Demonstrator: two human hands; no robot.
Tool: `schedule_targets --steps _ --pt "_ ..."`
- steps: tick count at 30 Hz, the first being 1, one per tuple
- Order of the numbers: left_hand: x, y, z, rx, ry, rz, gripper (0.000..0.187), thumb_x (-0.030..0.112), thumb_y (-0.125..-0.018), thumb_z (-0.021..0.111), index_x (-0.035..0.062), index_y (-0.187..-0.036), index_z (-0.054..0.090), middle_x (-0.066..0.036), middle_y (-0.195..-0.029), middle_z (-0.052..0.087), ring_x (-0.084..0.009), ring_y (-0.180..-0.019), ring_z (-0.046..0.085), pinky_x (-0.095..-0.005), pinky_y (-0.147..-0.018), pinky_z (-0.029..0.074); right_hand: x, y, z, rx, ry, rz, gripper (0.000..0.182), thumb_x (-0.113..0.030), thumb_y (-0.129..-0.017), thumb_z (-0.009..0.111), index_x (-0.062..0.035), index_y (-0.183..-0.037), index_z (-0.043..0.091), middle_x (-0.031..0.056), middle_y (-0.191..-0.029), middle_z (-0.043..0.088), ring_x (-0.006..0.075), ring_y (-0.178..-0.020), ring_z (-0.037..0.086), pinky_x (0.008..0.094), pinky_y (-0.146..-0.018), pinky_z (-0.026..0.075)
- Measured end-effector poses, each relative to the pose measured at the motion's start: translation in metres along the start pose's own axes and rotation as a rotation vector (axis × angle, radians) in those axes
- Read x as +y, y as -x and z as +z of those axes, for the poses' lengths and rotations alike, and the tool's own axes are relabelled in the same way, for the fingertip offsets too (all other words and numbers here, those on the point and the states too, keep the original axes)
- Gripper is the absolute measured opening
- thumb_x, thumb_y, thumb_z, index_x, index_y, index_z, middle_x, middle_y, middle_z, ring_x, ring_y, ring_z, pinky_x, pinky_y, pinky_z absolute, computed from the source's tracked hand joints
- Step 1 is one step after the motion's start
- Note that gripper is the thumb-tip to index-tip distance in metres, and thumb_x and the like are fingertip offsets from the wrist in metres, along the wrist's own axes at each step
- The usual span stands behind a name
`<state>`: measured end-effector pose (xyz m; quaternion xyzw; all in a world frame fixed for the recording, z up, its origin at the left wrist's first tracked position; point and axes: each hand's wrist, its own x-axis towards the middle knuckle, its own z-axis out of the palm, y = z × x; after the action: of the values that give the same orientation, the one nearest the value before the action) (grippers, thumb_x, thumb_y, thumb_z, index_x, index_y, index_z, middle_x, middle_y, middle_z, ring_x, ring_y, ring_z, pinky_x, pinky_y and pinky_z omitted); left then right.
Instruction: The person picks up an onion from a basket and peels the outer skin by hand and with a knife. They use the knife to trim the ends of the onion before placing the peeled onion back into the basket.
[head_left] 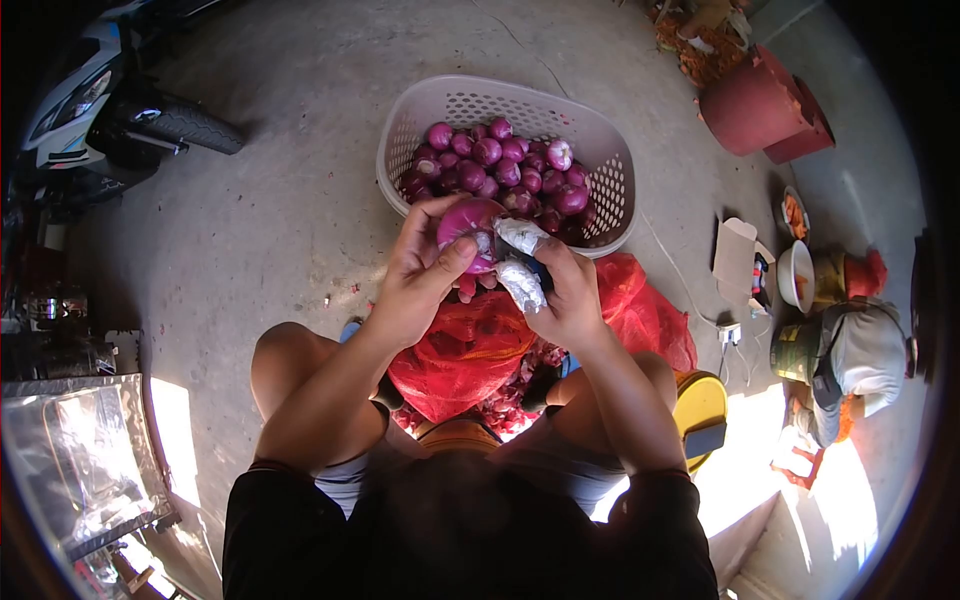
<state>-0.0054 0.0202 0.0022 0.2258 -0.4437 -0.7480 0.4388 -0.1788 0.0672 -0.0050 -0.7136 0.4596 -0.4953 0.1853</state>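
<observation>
My left hand (418, 280) is closed around a large red onion (470, 222), with the thumb pressed on its near side. Close against the onion's right side is my right hand (568, 295), its fingers bent inward. Silver wrapping (521, 284), like tape or foil, covers its thumb and finger tips. Something dark shows between those tips, too hidden to name. Just beyond both hands stands a pale perforated plastic basket (608, 165) holding many peeled red onions (487, 152). Below the hands, a red mesh sack (455, 365) lies between my knees.
Onion skins (510, 400) lie around the sack. A yellow round lid (702, 410) with a phone (705, 440) is by my right knee. Red tubs (755, 105), a cardboard box (738, 255) and a white bowl (795, 275) stand right. A motorbike wheel (185, 120) is far left.
</observation>
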Motion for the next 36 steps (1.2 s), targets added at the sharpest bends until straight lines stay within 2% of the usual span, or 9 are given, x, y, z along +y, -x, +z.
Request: schedule_targets --steps 4,7,8,10,12,13,17,26,36 --pt "0.0 0.0 -0.001 -0.001 -0.04 0.029 0.044 0.021 -0.091 0.057 0.0069 -0.126 0.034 -0.008 -0.106 0.057 -0.0128 -0.074 0.06 -0.0219 -0.056 0.045 0.001 0.001 0.001 0.02 0.011 0.006 0.041 -0.001 -0.068 0.069 -0.0006 -0.106 0.054 0.0175 -0.095 0.063 0.0349 -0.084 0.064 0.0371 -0.072 0.051" --pt "-0.002 -0.001 -0.004 -0.017 -0.062 0.05 0.045 0.02 -0.09 0.057 0.0069 -0.126 0.034 -0.008 -0.106 0.057 -0.0124 -0.074 0.06 -0.0214 -0.056 0.045 0.0 -0.007 0.001 0.188 -0.101 0.009 0.032 -0.005 -0.08 0.065 0.0004 -0.108 0.053 0.0175 -0.106 0.063 0.0282 -0.094 0.064 0.0314 -0.081 0.049" --pt "-0.001 0.0 -0.004 -0.021 -0.078 0.048 0.045 0.019 -0.09 0.058 0.0064 -0.126 0.034 -0.008 -0.107 0.056 -0.0126 -0.076 0.06 -0.0218 -0.058 0.046 0.001 -0.006 0.0 0.21 -0.132 0.081 0.031 -0.005 -0.081 0.063 0.0 -0.109 0.053 0.0167 -0.104 0.064 0.0263 -0.095 0.064 0.0305 -0.08 0.049" --pt "0.003 0.001 -0.004 -0.028 -0.111 0.043 0.046 0.018 -0.09 0.058 0.0055 -0.126 0.033 -0.009 -0.108 0.056 -0.0131 -0.08 0.059 -0.0228 -0.062 0.048 0.006 0.0 -0.006 0.101 -0.203 0.164 0.039 -0.005 -0.082 0.063 -0.0012 -0.117 0.047 0.0165 -0.104 0.065 0.0258 -0.096 0.064 0.0299 -0.08 0.048" --pt "0.003 0.0 -0.002 -0.016 -0.093 0.083 0.047 0.014 -0.089 0.059 0.0044 -0.126 0.033 -0.01 -0.111 0.054 -0.0139 -0.088 0.058 -0.0247 -0.069 0.049 0.003 0.0 -0.008 -0.05 -0.265 0.11 0.052 -0.004 -0.081 0.064 -0.0025 -0.125 0.036 0.0166 -0.103 0.065 0.0259 -0.097 0.064 0.0307 -0.08 0.047" --pt "0.003 -0.001 -0.001 -0.011 -0.084 0.102 0.047 0.012 -0.088 0.06 0.0039 -0.126 0.033 -0.011 -0.112 0.054 -0.0143 -0.092 0.058 -0.0257 -0.072 0.05 0.003 0.0 -0.008 -0.105 -0.216 0.08 0.058 -0.006 -0.079 0.066 -0.0033 -0.125 0.03 0.0185 -0.105 0.064 0.0297 -0.098 0.064 0.0323 -0.08 0.047" --pt "0.001 -0.004 0.002 -0.004 -0.137 0.193 0.049 0.007 -0.087 0.06 0.0021 -0.126 0.033 -0.012 -0.115 0.052 -0.0152 -0.101 0.054 -0.0287 -0.083 0.048 0.002 0.004 -0.006 -0.159 -0.08 0.101 0.055 -0.009 -0.077 0.069 -0.0034 -0.117 0.033 0.0208 -0.106 0.063 0.0364 -0.096 0.062 0.035 -0.077 0.049" --pt "-0.002 -0.004 0.004 -0.031 -0.17 0.228 0.048 0.004 -0.087 0.059 0.0013 -0.127 0.032 -0.013 -0.118 0.051 -0.0161 -0.104 0.053 -0.0297 -0.09 0.045 0.011 0.006 0.001 -0.057 -0.042 0.075 0.046 -0.003 -0.071 0.068 -0.0056 -0.113 0.05 0.0179 -0.091 0.064 0.0345 -0.081 0.065 0.0366 -0.067 0.051" --pt "-0.001 -0.004 0.004 -0.026 -0.181 0.244 0.048 0.004 -0.087 0.059 0.0012 -0.126 0.032 -0.013 -0.116 0.052 -0.0165 -0.103 0.054 -0.0301 -0.089 0.046 0.007 0.0 0.006 0.047 -0.132 0.009 0.036 -0.002 -0.074 0.068 -0.0012 -0.108 0.054 0.016 -0.093 0.064 0.0284 -0.08 0.066 0.0323 -0.069 0.05"
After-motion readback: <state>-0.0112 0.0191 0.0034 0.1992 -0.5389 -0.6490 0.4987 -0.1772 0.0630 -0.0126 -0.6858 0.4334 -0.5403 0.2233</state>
